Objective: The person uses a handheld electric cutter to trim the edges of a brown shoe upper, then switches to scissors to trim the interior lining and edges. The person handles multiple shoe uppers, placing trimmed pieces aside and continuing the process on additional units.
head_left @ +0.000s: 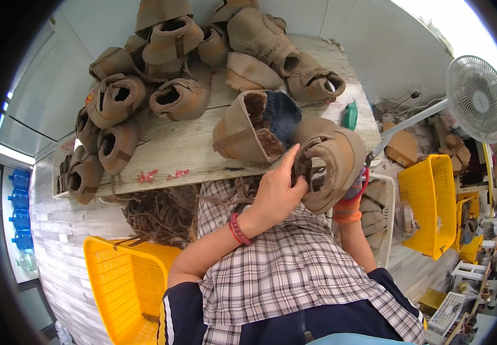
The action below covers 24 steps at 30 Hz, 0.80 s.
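A tan padded cuff (pixel 340 164) with brown fleece lining is held up off the table's front edge. My left hand (pixel 276 192), bare with a red beaded bracelet at the wrist, grips its left rim, index finger along the edge and thumb by the opening. My right hand (pixel 349 210), in an orange and grey glove, holds it from the right side; most of its fingers are hidden behind it. Next to that glove a red loop and a metal tip show, possibly snips (pixel 367 172). Another cuff (pixel 234 135) with dark blue and brown fleece lies open just beyond.
Several more tan cuffs (pixel 174 43) are heaped on the wooden-topped table (pixel 185 138). A green object (pixel 349 116) lies at its right edge. Yellow crates (pixel 110 276) stand on the floor at both sides. A white fan (pixel 478 99) reaches in from the right. Brown strips (pixel 159 215) hang below the table.
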Each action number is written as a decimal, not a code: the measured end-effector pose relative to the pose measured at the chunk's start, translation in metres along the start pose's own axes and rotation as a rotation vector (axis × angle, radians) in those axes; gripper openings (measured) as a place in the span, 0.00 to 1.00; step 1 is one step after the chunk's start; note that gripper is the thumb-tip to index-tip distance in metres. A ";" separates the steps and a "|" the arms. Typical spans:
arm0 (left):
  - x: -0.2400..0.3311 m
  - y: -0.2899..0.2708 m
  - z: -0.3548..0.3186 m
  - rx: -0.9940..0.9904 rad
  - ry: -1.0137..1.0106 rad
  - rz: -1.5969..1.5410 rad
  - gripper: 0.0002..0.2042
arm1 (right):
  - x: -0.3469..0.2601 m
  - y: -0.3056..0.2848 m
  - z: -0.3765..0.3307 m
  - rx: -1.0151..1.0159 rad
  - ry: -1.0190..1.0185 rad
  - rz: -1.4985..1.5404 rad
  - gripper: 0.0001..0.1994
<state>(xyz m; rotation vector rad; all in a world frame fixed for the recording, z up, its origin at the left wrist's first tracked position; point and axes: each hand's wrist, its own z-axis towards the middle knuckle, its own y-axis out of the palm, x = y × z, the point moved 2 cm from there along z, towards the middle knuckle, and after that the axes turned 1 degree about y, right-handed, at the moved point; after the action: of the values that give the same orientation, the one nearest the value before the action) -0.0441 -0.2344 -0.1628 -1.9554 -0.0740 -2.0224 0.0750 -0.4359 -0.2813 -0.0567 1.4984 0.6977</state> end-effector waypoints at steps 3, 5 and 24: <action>-0.007 0.004 0.003 0.072 0.070 -0.041 0.28 | 0.001 -0.006 -0.023 -0.016 0.087 -0.217 0.24; -0.005 0.005 0.005 0.094 0.107 -0.031 0.28 | 0.020 -0.019 -0.039 -0.117 -0.010 -0.658 0.26; -0.009 0.005 -0.001 -0.010 0.037 -0.029 0.28 | -0.016 0.043 -0.005 -0.366 -0.374 -1.520 0.30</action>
<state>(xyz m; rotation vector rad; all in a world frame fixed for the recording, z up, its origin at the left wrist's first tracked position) -0.0436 -0.2374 -0.1728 -1.9335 -0.0840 -2.0800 0.0528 -0.4097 -0.2511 -1.1424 0.6061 -0.2841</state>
